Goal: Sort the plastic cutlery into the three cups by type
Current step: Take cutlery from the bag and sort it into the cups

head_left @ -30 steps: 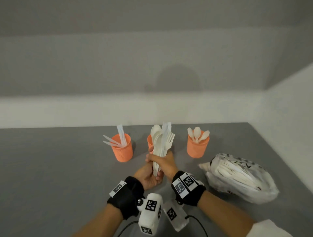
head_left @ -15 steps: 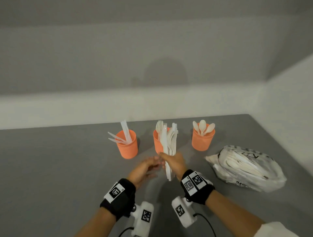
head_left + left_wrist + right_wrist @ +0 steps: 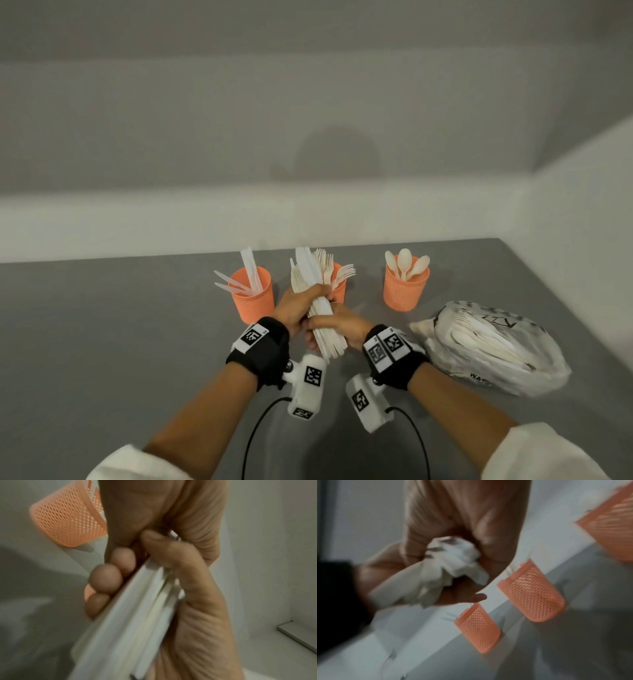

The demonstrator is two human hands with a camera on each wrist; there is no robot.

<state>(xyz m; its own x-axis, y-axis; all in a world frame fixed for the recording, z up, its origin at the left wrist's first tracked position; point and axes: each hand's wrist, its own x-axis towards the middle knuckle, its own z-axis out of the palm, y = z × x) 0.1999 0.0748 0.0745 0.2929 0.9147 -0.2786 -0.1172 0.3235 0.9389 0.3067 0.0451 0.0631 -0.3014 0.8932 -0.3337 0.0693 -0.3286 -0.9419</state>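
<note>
Both grips, left hand [image 3: 295, 306] & right hand [image 3: 343, 325], curled tight round flat white cutlery bundle [image 3: 322, 318].

Left hand [image 3: 197, 601] grips a blurred bundle of white cutlery [image 3: 130, 628], fingertips [image 3: 104, 579] curled over it. An orange mesh cup [image 3: 68, 520] stands at ten o'clock.

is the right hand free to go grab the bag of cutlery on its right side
Probably not yet. The right hand grips the lower end of the cutlery bundle, which the left hand holds too. The path to the plastic bag looks open, but it would have to let go first.
</note>
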